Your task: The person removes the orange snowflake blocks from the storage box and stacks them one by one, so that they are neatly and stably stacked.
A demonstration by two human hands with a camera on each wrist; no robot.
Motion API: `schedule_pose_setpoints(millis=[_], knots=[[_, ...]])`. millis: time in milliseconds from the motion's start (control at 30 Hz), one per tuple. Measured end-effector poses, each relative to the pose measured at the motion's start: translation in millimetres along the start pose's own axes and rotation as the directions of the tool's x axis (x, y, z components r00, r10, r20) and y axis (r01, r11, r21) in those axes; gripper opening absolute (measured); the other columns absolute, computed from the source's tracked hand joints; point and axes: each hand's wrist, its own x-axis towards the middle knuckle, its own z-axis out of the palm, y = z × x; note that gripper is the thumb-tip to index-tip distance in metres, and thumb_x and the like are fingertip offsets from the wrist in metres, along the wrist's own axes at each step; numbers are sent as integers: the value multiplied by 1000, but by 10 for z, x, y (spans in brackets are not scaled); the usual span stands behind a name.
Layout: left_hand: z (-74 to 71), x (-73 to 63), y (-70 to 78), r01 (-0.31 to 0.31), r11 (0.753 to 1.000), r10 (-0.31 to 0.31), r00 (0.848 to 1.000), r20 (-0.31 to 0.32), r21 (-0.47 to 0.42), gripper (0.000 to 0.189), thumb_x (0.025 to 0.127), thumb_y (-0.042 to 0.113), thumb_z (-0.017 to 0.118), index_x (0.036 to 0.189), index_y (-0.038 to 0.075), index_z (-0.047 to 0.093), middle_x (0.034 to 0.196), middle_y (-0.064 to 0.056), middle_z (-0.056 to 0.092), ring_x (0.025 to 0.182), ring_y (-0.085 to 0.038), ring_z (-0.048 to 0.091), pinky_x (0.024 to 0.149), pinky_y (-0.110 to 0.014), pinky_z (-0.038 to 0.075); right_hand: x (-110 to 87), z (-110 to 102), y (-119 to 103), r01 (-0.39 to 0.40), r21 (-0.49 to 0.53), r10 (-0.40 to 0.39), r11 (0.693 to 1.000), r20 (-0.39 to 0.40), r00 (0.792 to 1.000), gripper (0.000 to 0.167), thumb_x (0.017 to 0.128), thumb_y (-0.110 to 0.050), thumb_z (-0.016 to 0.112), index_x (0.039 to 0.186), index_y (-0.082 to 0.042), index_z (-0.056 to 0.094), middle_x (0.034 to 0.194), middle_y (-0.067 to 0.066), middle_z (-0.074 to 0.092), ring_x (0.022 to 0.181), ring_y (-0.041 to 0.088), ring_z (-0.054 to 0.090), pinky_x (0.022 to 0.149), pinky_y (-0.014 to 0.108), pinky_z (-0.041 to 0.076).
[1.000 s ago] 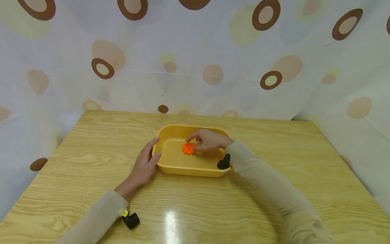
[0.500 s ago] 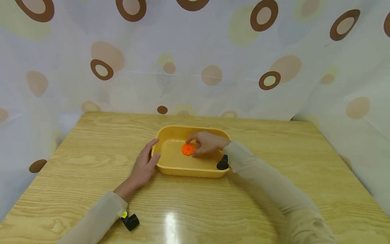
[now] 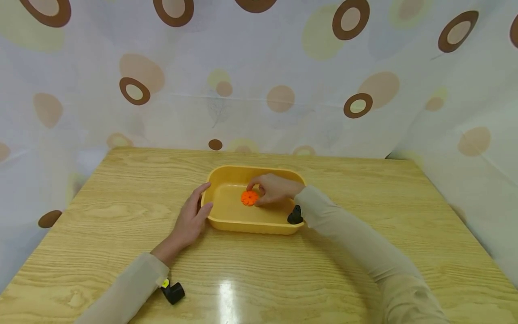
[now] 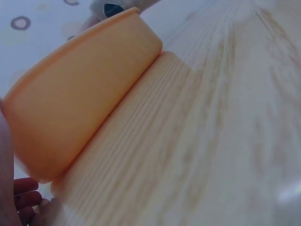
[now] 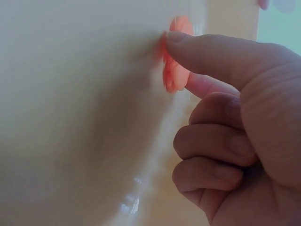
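Note:
A yellow plastic tub [image 3: 255, 228] stands on the wooden table. At its left end, my left hand [image 3: 191, 220] holds it, thumb and index fingertip over the rim. In the left wrist view, curled fingertips [image 4: 27, 200] show low beside the tub's wall [image 4: 80, 94]. My right hand [image 3: 277, 188] reaches into the tub. Its thumb and index finger pinch a flat orange flower-shaped piece [image 3: 248, 198] close over the tub floor. In the right wrist view, the thumb lies on the orange piece [image 5: 179, 77], the index finger shows behind it and the other fingers are curled in.
Black wrist devices show at both sleeves, the right one [image 3: 296, 215] overlapping the tub's near right corner, the left one [image 3: 174, 292] low over the table [image 3: 267, 274]. Behind the table hangs a white cloth [image 3: 247, 112] with brown and pale ovals.
The right hand's thumb and index finger have drawn slightly closer around the orange piece, and its wrist has shifted a little left. The left hand and the tub stay in place.

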Motion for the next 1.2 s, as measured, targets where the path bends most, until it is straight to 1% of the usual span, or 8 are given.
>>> schedule_pose_setpoints(millis=[333, 567, 700, 800, 933, 1033, 1133, 1200], knots=[[-1, 7, -16, -2, 1000, 2, 1000, 2, -10, 47, 100, 7, 47, 145, 2, 35, 148, -23, 36, 136, -36, 37, 109, -54, 30, 1, 0, -4, -29, 17, 29, 999, -10, 1000, 41, 87, -18, 71, 124, -2, 60, 59, -6, 36, 53, 8, 32, 59, 22, 30], [2, 8, 12, -1, 1000, 1, 1000, 3, -10, 48, 100, 6, 47, 146, 1, 35, 150, -22, 35, 139, -34, 32, 112, -54, 25, -12, 2, -8, -40, 40, 41, 998, -27, 999, 43, 87, -18, 71, 124, -3, 58, 59, -5, 36, 53, 8, 32, 58, 22, 30], [2, 5, 29, 8, 1000, -8, 1000, 4, -2, 48, 99, 5, 46, 146, 1, 35, 150, -22, 34, 140, -34, 31, 112, -55, 24, -21, -9, -35, -43, 43, 44, 998, -35, 998, 42, 87, -18, 71, 124, -2, 58, 59, -5, 36, 53, 8, 31, 58, 21, 29], [-2, 0, 31, 8, 1000, -8, 1000, 2, 0, 48, 99, 5, 46, 146, 1, 35, 150, -23, 34, 140, -35, 31, 112, -55, 25, -18, -12, -40, -38, 49, 41, 998, -51, 998, 41, 87, -17, 71, 123, -2, 59, 59, -5, 36, 52, 7, 32, 57, 22, 28], [-8, -9, 24, 8, 1000, -8, 1000, 4, -1, 48, 100, 7, 46, 146, 2, 34, 150, -23, 34, 139, -35, 33, 111, -55, 26, -21, -11, -15, -34, 84, 41, 996, -84, 996, 40, 86, -17, 71, 122, -3, 60, 59, -4, 37, 53, 9, 33, 56, 23, 28], [-11, -15, 20, 11, 1000, -11, 1000, 4, -3, 48, 100, 8, 46, 146, 2, 34, 150, -23, 34, 139, -36, 33, 111, -55, 26, -27, -7, 10, -51, 110, 62, 993, -94, 994, 40, 87, -18, 70, 123, -5, 59, 59, -4, 37, 53, 9, 33, 56, 23, 28], [-9, -9, 19, 8, 1000, -8, 1000, 2, 4, 48, 100, 9, 47, 146, 2, 34, 151, -23, 33, 140, -36, 31, 112, -55, 25, -36, -6, 35, -60, 107, 72, 992, -109, 991, 40, 88, -18, 70, 124, -6, 59, 59, -5, 37, 53, 9, 32, 56, 23, 28], [-6, -3, 16, 5, 1000, -5, 1000, 1, 2, 48, 100, 8, 47, 146, 2, 34, 151, -23, 33, 140, -35, 31, 113, -54, 24, -48, -13, 46, -51, 96, 63, 994, -127, 990, 39, 87, -17, 70, 124, -6, 60, 58, -5, 37, 53, 9, 33, 56, 23, 29]])
